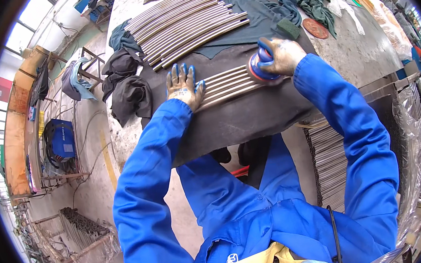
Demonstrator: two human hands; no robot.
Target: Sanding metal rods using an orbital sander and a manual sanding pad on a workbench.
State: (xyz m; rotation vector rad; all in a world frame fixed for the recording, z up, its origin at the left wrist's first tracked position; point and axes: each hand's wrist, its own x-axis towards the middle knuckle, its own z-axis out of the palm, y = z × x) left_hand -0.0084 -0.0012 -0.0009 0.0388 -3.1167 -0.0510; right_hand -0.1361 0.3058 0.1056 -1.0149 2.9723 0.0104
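Observation:
Several slim metal rods lie side by side on a black cloth at the table's near edge. My left hand, in a grey-and-blue coated work glove, rests flat on their left ends with its fingers spread. Toward their right ends, my gloved right hand is wrapped round the top of a round blue sander. That tool sits on the rods and hides their right ends; its underside cannot be seen. Beyond the hands, a larger batch of metal rods is spread on dark green cloth.
Black crumpled cloths lie left of the rods. A reddish-brown disc, a green scouring pad and a green rag are at the far right. Stacked rods stand below the table's right side. A blue machine stands at left.

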